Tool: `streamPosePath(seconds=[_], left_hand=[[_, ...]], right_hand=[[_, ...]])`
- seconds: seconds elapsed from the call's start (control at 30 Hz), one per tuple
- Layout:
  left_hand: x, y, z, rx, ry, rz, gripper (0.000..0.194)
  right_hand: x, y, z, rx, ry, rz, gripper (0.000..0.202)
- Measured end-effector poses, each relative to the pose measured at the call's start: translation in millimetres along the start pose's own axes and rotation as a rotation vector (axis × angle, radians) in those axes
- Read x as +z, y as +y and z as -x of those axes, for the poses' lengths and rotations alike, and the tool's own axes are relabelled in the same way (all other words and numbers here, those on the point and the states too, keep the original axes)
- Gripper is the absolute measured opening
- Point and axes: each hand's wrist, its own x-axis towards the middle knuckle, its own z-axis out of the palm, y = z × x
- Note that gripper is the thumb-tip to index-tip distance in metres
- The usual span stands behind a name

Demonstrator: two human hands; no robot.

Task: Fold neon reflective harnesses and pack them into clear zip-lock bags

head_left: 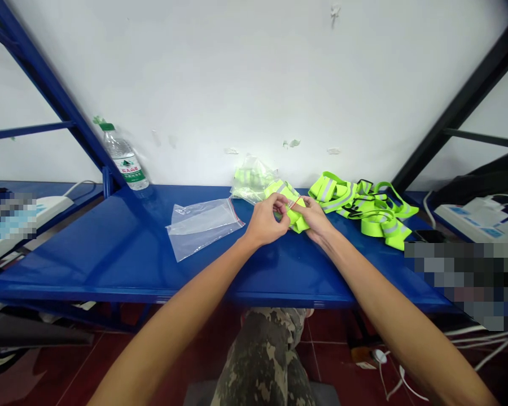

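Note:
Over the middle of the blue table, a folded yellow-green strap with grey stripes (298, 222) is between my two hands. My right hand (315, 217) is closed round its right side. My left hand (270, 217) has its fingers pinched together at the strap's left side, where a thin reddish edge of clear plastic shows; what the fingertips hold is too small to make out. Behind my left hand, a clear bag with yellow-green material inside (253, 179) rests by the wall. To the left lies a flat clear zip bag (204, 226).
More yellow-green straps with black buckles (359, 206) lie loosely piled on the right of the blue table (122, 254). A water bottle (129, 163) leans against the wall at the back left. White power strips (469, 220) sit beyond both table sides.

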Motion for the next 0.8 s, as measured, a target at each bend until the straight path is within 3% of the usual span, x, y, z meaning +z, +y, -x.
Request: streamPosePath(seconds=[0.13, 0.27, 0.4, 0.47, 0.6, 0.8], left_hand=[[0.8, -1, 1, -0.018, 0.005, 0.002, 0.028], [2.3, 4, 3, 0.006, -0.022, -0.049, 0.026], [6.1, 10, 6, 0.102, -0.113, -0.206, 0.057], [8.9, 11, 7, 0.117, -0.129, -0.336, 0.061], [14.2, 11, 11, 0.082, -0.105, -0.482, 0.049], [16.1, 10, 12, 0.072, -0.081, -0.446, 0.038]], right_hand=[[0, -1, 1, -0.041, -0.1, 0.008, 0.067], [1, 0, 2, -0.071, -0.09, 0.021, 0.057], [4, 2, 3, -0.064, -0.009, 0.056, 0.051], [5, 3, 3, -0.057, -0.007, 0.044, 0.051], [6, 5, 2, -0.051, 0.009, 0.035, 0.05], [6, 5, 1, -0.027, -0.007, 0.06, 0.045]])
